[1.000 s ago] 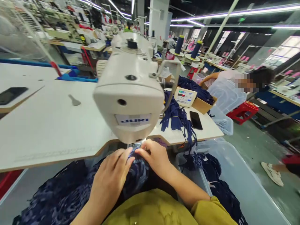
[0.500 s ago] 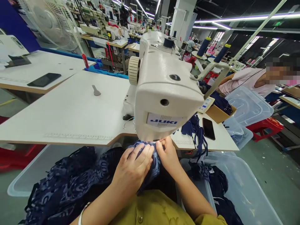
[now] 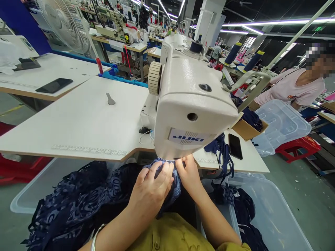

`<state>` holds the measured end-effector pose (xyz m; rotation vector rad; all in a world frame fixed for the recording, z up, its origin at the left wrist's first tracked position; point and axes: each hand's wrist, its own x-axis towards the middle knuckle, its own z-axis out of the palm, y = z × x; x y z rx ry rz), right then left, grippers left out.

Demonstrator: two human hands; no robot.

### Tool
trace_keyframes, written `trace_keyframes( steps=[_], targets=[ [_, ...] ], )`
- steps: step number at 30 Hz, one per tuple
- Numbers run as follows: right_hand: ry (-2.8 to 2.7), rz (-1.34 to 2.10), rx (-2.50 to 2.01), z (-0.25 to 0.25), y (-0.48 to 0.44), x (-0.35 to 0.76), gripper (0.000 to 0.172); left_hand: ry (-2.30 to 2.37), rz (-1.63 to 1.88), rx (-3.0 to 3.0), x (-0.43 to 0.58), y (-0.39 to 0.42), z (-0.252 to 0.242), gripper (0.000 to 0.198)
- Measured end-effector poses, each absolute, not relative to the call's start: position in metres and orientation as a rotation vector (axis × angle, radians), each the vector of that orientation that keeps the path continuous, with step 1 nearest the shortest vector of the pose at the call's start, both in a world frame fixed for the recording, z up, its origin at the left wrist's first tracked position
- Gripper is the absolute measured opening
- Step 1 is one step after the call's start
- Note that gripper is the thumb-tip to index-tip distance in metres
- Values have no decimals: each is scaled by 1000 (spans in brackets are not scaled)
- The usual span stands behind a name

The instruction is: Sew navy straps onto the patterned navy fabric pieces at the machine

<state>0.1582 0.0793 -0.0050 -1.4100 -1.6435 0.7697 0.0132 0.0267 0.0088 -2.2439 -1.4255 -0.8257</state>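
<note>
Left hand point(image 3: 153, 188): laid over the blue patterned fabric point(image 3: 176, 191), slightly spread at the fingertips; cannot tell whether gripping underneath.
Right hand point(image 3: 191, 176): pinching the same fabric between thumb and forefinger at its right edge, just beside the left hand.
Blue patterned fabric: at the table's near edge, running beneath the machine head on the far side, trailing toward the lap, partly hidden by the fingers.
Sewing machine head point(image 3: 196, 101): directly over the fingertips, blocking the view of the needle and part of the tabletop beyond.
White tabletop point(image 3: 78, 118): stretching left, marked with a ruler along the near edge; small grey metal piece point(image 3: 110, 99) farther back.
Far left: dark phone-like slab point(image 3: 54, 85) on a neighbouring table point(image 3: 21, 79), white fan point(image 3: 56, 21) beyond.
Right of the machine: navy strips point(image 3: 225, 153) drooping over the near edge, black phone point(image 3: 235, 146) close by, cardboard box point(image 3: 247, 130) with dark cloth farther off.
Near left: clear bin point(image 3: 22, 204) beside heaped dark patterned cloth point(image 3: 78, 202).
Near right: another clear bin point(image 3: 282, 216), holding dark bundles point(image 3: 246, 205).
Far right: co-worker point(image 3: 295, 83) in pink, partly behind a clear container point(image 3: 282, 118); red stool point(image 3: 298, 148) nearer.
</note>
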Motion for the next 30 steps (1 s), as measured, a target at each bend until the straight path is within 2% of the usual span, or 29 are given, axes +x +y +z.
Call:
trace_keyframes(
  steps=[11, 21, 27, 30],
  targets=[
    [-1800, 782, -1369, -2, 75, 186, 16, -1420, -755, -2212, 13, 27, 10, 30],
    [-1935, 563, -1538, -11, 73, 251, 23, -1334, -697, -2218, 8, 29, 15, 27],
    [-1684, 1058, -1627, -11, 64, 258, 35, -1324, -660, -2221, 11, 28, 15, 29],
    [-1560, 1177, -1542, -18, 64, 258, 37, -1333, -670, -2289, 12, 27, 17, 39]
  ],
)
